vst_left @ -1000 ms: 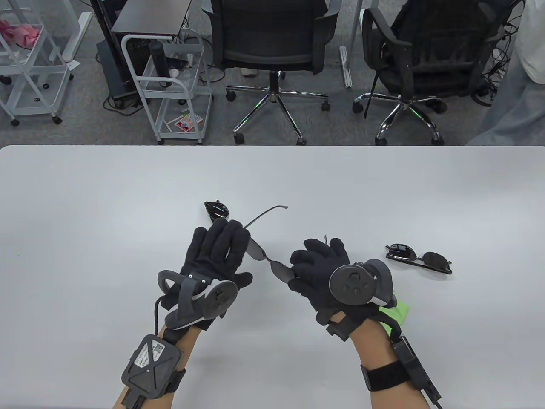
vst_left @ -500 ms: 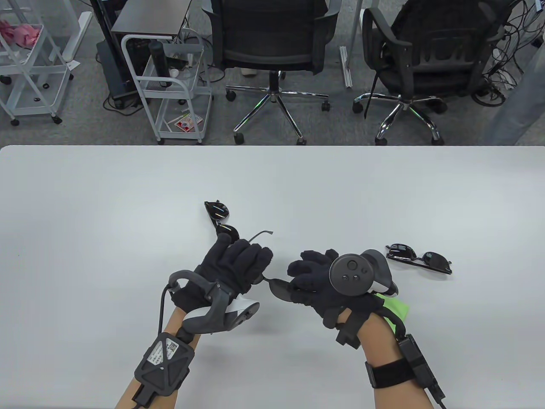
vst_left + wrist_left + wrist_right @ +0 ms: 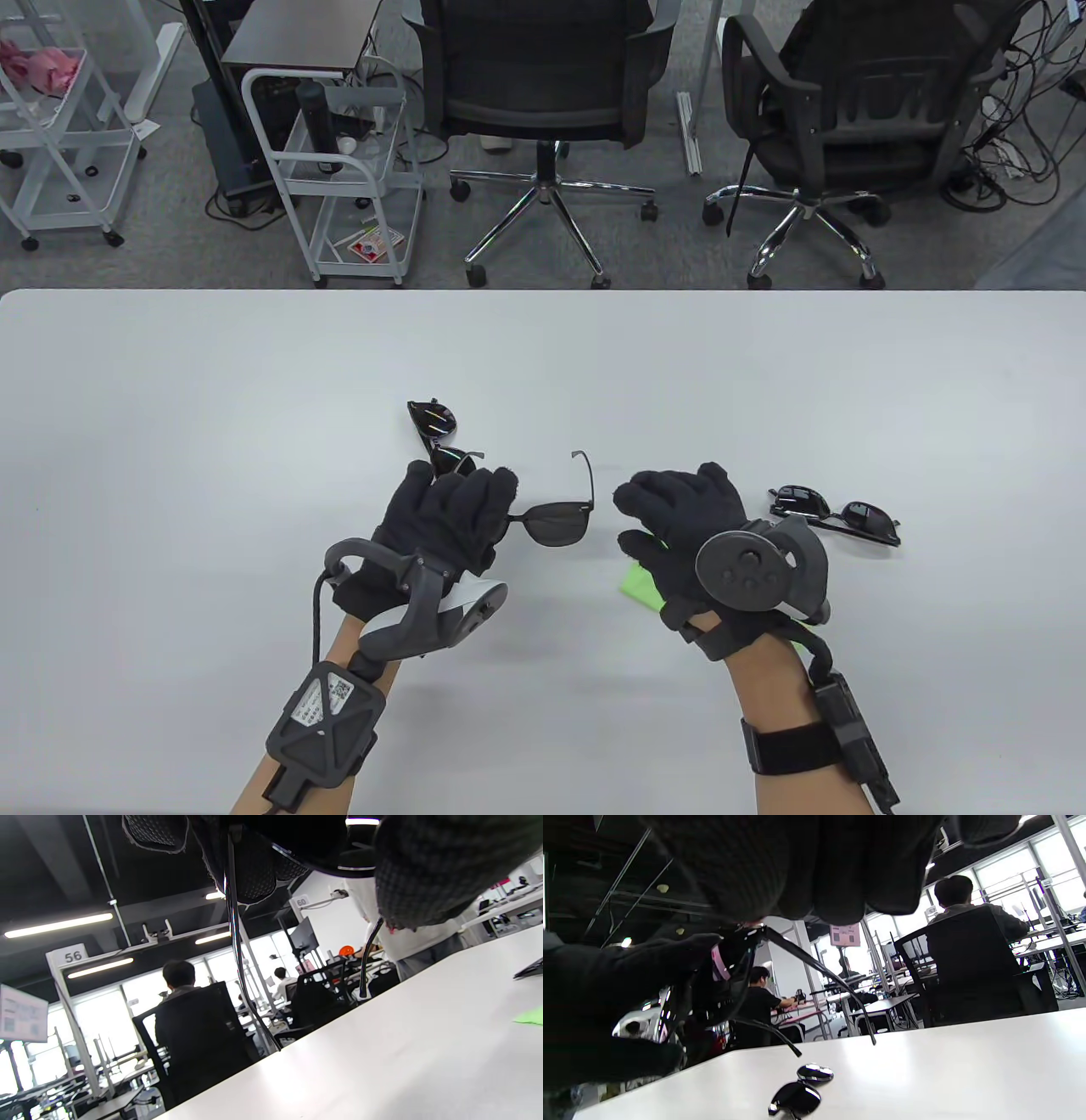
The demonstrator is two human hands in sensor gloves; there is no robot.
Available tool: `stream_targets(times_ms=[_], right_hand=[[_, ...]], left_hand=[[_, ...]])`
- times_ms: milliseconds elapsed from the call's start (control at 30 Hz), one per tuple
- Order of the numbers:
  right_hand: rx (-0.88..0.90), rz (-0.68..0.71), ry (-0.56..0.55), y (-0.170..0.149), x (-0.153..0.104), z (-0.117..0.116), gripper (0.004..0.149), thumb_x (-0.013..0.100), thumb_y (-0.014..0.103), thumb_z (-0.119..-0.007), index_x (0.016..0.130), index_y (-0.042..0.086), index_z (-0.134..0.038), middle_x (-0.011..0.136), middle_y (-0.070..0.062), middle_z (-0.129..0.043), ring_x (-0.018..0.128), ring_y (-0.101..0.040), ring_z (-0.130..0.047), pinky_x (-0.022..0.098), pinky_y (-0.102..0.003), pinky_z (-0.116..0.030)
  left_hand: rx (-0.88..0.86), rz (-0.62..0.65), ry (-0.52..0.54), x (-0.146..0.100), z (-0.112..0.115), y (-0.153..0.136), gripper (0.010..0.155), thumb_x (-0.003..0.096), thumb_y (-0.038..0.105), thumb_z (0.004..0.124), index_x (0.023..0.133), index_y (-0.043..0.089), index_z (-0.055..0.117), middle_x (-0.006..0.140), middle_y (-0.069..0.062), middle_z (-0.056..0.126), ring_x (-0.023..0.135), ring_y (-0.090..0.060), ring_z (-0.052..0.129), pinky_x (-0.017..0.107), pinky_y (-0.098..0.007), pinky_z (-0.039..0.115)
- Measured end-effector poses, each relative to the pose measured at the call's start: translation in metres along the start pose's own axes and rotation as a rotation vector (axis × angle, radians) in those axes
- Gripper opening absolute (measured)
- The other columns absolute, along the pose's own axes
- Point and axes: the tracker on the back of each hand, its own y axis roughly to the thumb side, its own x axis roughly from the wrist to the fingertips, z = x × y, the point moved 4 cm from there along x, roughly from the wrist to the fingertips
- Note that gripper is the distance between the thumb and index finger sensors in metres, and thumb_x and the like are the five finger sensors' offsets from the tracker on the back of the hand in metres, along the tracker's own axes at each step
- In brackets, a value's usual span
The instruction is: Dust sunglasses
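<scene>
My left hand (image 3: 462,501) grips a thin-framed pair of sunglasses (image 3: 556,519) by its left lens and holds it above the white table (image 3: 254,399). The right lens and one temple stick out to the right. The temples hang below my left fingers in the left wrist view (image 3: 236,963). My right hand (image 3: 636,519) is just right of the glasses and apart from them, with the fingers curled. A green cloth (image 3: 640,584) shows under its palm, and the grip on it is hidden. The held glasses also show in the right wrist view (image 3: 814,967).
A second pair of sunglasses (image 3: 437,429) lies folded just beyond my left hand and shows in the right wrist view (image 3: 801,1092). A third pair (image 3: 836,514) lies right of my right hand. Office chairs (image 3: 543,93) and white carts (image 3: 339,170) stand beyond the table's far edge.
My right hand has let go of the right lens and moved right, and the cloth now shows left of its palm. My left hand has turned the glasses so the lens faces up.
</scene>
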Motion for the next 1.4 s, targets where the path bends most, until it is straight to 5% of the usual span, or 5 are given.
stream_targets(times_ms=[200,567,733,933,1400], right_hand=[[-0.308,0.031,0.529,-0.016,-0.008,-0.064,0.042,0.036,0.024,-0.095,0.078,0.020,-0.094,0.081,-0.007,-0.098,0.070,-0.033,-0.099,0.061,-0.065,-0.067],[-0.665,0.044,0.859,-0.049,-0.047,-0.121,0.076,0.031,0.027,-0.102,0.098,0.023,-0.067,0.106,-0.008,-0.070,0.088,-0.036,-0.089,0.064,-0.065,-0.063],[-0.892,0.301,0.749,-0.018,-0.045,-0.131,0.062,0.030,0.039,-0.100,0.086,0.019,-0.081,0.088,-0.005,-0.094,0.068,-0.021,-0.108,0.063,-0.054,-0.075],[-0.692,0.129,0.577,-0.027,-0.034,-0.118,0.042,0.032,0.038,-0.097,0.069,0.018,-0.097,0.062,-0.004,-0.109,0.040,-0.015,-0.115,0.056,-0.049,-0.082],[0.652,-0.260,0.155,-0.066,-0.028,-0.064,0.042,0.035,0.036,-0.094,0.073,0.017,-0.096,0.068,-0.003,-0.108,0.046,-0.020,-0.115,0.054,-0.052,-0.081]], left_hand=[[0.030,0.011,-0.044,0.003,0.012,0.005,0.095,0.0288,0.063,0.089,0.107,0.036,0.042,0.105,0.012,0.064,0.090,-0.011,0.084,0.078,-0.049,0.060],[0.009,-0.004,-0.056,0.003,0.013,0.004,0.095,0.0288,0.063,0.089,0.107,0.036,0.042,0.106,0.012,0.064,0.091,-0.011,0.084,0.078,-0.050,0.060],[0.003,-0.006,-0.060,0.002,0.014,0.004,0.095,0.0287,0.063,0.089,0.107,0.036,0.042,0.106,0.012,0.064,0.091,-0.011,0.084,0.078,-0.050,0.060],[0.004,0.006,-0.067,0.002,0.014,0.008,0.095,0.0285,0.064,0.089,0.107,0.036,0.042,0.105,0.014,0.064,0.090,-0.011,0.085,0.078,-0.049,0.060],[-0.049,0.033,-0.007,0.000,0.002,0.016,0.095,0.0285,0.064,0.088,0.106,0.037,0.040,0.106,0.015,0.063,0.091,-0.010,0.083,0.079,-0.049,0.059]])
